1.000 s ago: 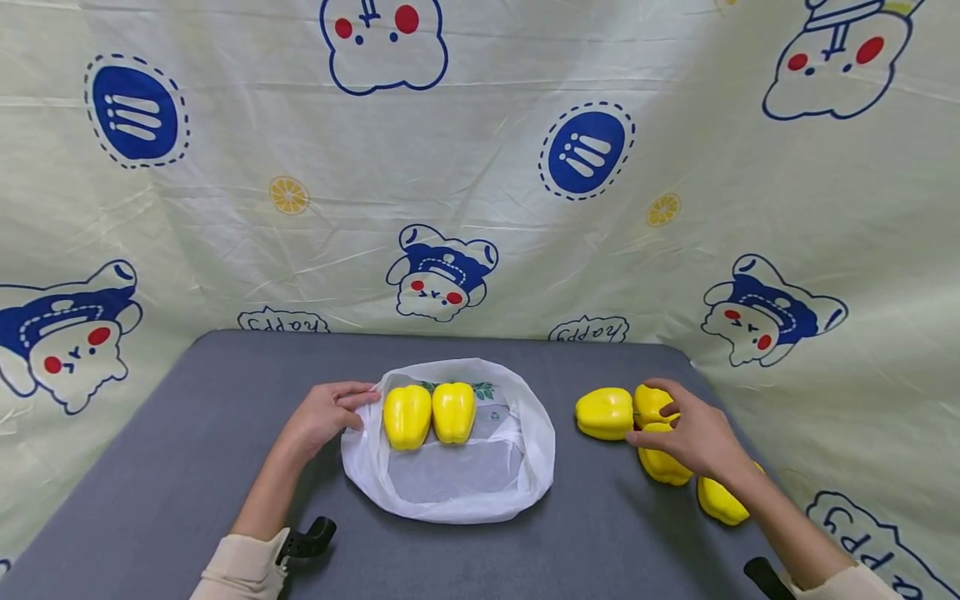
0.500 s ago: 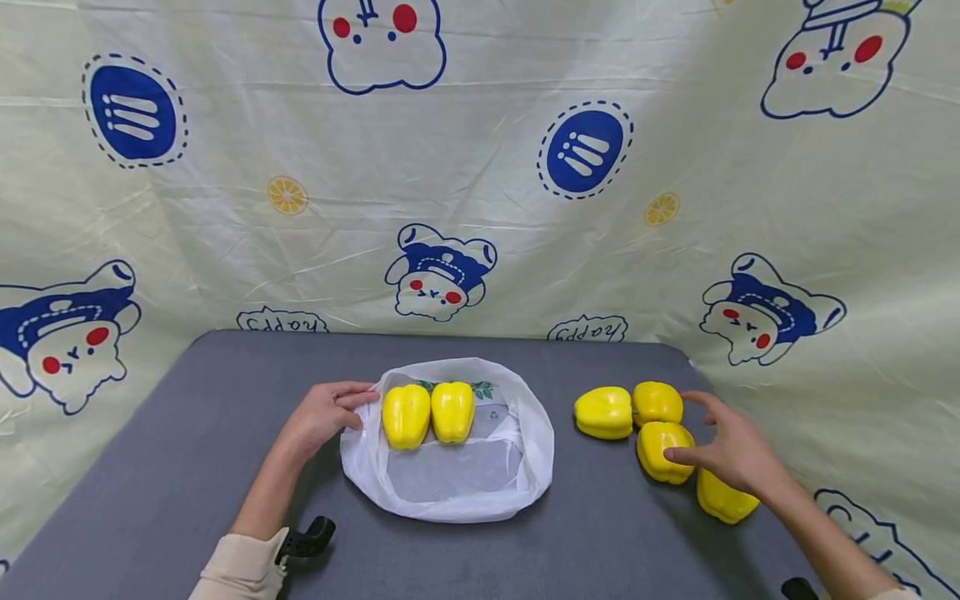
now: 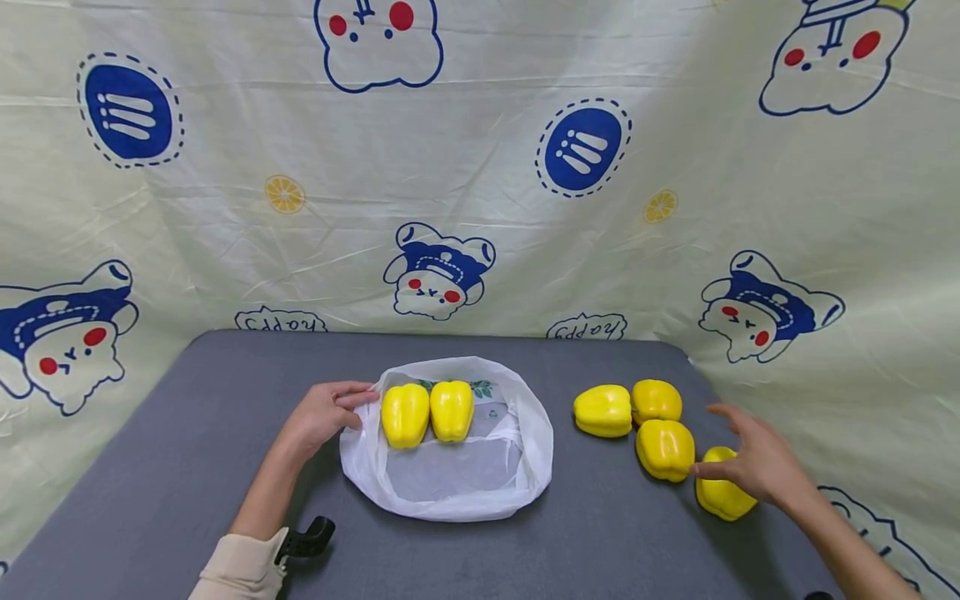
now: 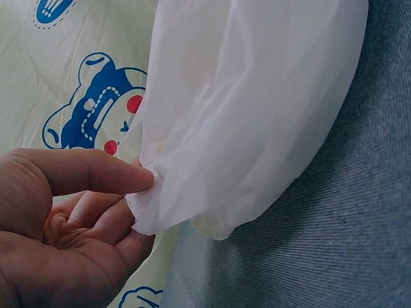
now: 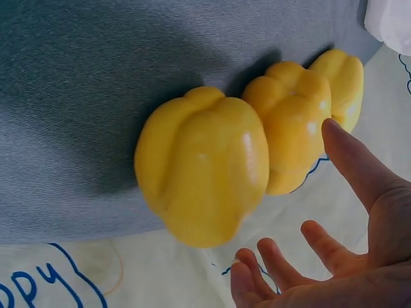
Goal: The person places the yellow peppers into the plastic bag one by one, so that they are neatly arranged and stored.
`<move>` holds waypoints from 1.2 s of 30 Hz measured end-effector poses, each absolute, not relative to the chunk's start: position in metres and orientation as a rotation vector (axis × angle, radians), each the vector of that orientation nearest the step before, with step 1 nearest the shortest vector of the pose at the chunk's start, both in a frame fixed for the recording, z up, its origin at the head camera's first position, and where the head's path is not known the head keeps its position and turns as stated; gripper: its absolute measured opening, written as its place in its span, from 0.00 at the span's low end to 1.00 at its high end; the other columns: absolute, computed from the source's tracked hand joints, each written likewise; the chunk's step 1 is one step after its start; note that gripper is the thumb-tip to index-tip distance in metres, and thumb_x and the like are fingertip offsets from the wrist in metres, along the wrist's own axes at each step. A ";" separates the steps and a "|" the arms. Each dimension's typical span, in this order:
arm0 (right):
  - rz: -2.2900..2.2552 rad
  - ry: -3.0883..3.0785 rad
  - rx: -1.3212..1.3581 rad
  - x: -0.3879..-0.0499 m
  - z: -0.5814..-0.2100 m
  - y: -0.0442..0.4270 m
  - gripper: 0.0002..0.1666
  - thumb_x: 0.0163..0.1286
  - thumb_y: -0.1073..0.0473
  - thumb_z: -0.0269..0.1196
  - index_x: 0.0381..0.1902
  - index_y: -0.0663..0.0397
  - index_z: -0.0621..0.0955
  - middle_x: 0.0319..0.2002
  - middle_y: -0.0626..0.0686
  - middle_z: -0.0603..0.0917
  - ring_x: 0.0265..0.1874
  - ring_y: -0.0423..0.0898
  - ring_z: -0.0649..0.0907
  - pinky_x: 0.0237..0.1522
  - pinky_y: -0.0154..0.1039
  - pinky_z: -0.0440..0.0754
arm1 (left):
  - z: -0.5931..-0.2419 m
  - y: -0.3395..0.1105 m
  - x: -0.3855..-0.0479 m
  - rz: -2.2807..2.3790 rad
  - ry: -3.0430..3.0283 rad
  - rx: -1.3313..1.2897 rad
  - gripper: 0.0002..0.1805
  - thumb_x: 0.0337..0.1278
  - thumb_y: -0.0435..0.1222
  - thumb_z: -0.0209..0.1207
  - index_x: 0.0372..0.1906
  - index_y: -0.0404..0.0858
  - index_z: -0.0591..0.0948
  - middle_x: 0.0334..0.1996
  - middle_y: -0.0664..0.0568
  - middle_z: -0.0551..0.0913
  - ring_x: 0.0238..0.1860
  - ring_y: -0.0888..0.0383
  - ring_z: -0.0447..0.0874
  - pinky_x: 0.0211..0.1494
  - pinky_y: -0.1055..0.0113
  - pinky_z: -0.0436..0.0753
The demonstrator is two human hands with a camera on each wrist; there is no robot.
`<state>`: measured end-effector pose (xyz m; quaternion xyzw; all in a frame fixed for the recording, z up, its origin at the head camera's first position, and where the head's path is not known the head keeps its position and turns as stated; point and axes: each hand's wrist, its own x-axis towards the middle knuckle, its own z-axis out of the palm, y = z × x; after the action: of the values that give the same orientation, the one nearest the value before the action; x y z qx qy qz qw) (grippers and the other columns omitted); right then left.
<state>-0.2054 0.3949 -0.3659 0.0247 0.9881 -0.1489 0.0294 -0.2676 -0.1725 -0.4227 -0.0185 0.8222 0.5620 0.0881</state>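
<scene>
At the left rim of the white plastic bag point(image 3: 446, 510), my left hand point(image 3: 318, 425) pinches the edge; the left wrist view shows the fingers point(image 4: 131, 176) with the thin bag point(image 4: 225, 115) between them. Two yellow peppers point(image 3: 406, 416) point(image 3: 452, 412) lie side by side inside the bag. My right hand point(image 3: 761, 458) is spread with nothing in it, over the nearest-right pepper point(image 3: 722, 492). In the right wrist view that hand point(image 5: 334, 250) is beside the big front pepper point(image 5: 202, 167), its fingers apart.
Further yellow peppers lie together on the grey table point(image 3: 592, 533): one on its side point(image 3: 603, 411), one at the back point(image 3: 657, 401) and one in front of it point(image 3: 665, 451). A patterned curtain point(image 3: 510, 258) hangs behind the table.
My right hand has moved right and toward the table's near side, from over the back peppers to the nearest-right one. My left hand stays at the bag's rim.
</scene>
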 end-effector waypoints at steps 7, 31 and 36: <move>-0.412 2.962 0.145 -0.207 -0.372 0.411 0.67 0.44 0.32 0.78 0.72 0.64 0.63 0.63 0.81 0.66 0.55 0.78 0.66 0.51 0.76 0.70 | -0.423 -0.173 -0.268 1.685 2.439 -0.057 0.34 0.51 0.20 0.58 0.68 0.33 0.76 0.60 0.43 0.84 0.71 0.44 0.73 0.70 0.46 0.74; -0.424 2.831 0.340 -0.197 -0.389 0.418 0.65 0.39 0.36 0.81 0.68 0.61 0.66 0.54 0.84 0.59 0.50 0.79 0.61 0.48 0.74 0.67 | -0.423 -0.173 -0.266 1.677 2.447 -0.060 0.34 0.51 0.19 0.58 0.68 0.33 0.76 0.60 0.43 0.84 0.71 0.43 0.72 0.69 0.46 0.75; -0.463 2.822 0.325 -0.195 -0.389 0.416 0.63 0.40 0.37 0.81 0.68 0.61 0.66 0.53 0.84 0.57 0.49 0.79 0.58 0.46 0.72 0.66 | -0.423 -0.172 -0.266 1.668 2.460 -0.064 0.33 0.51 0.20 0.59 0.68 0.33 0.76 0.60 0.43 0.84 0.72 0.42 0.72 0.70 0.46 0.74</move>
<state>-0.1948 0.4163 -0.3890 0.1120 0.9720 -0.1593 0.1312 -0.2663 -0.1724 -0.4233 -0.0214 0.8245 0.5591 0.0840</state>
